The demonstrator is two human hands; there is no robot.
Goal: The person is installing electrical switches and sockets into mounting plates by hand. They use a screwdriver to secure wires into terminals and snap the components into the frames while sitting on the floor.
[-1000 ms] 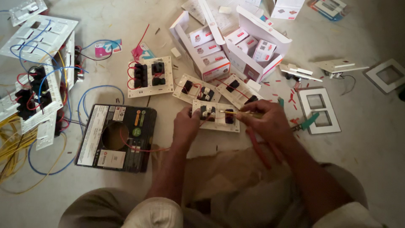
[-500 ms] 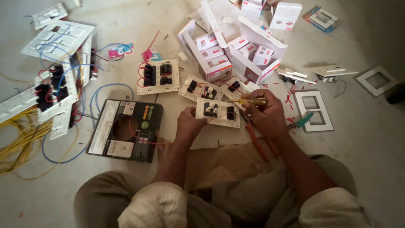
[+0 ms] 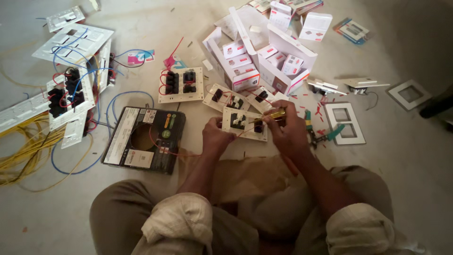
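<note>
2 hands work at 1 white switch plate (image 3: 245, 124), which lies on the floor (image 3: 415, 156) straight ahead of your knees, its black inserts facing up. Your left hand (image 3: 216, 138) is closed on the plate's near left edge and steadies it. Your right hand (image 3: 286, 130) is closed around a yellow-handled screwdriver (image 3: 272, 115), whose shaft points left onto the plate; the tip itself is too small to make out. A thin red wire (image 3: 163, 146) runs from under your left hand across the dark flat box (image 3: 144, 140) that sits just to the left of the plate.

2 more plates with black inserts lie just beyond the one you hold: a tilted plate (image 3: 225, 97) touching its far edge, and a larger square plate (image 3: 181, 85) with red wiring further left. Behind them stands an open white carton (image 3: 264, 56) filled with small red-and-white boxes. To the right of your right hand lie green-handled pliers (image 3: 325, 135), short red wire offcuts, and an empty white frame (image 3: 347, 123); a second empty frame (image 3: 408, 94) lies well apart, nearer the right edge. At the far left, several wired plates (image 3: 71, 89) sit among blue wires (image 3: 111, 106) and a loose bundle of yellow wire (image 3: 23, 151). Brown paper (image 3: 245, 174) lies between your legs, beneath both forearms.
</note>
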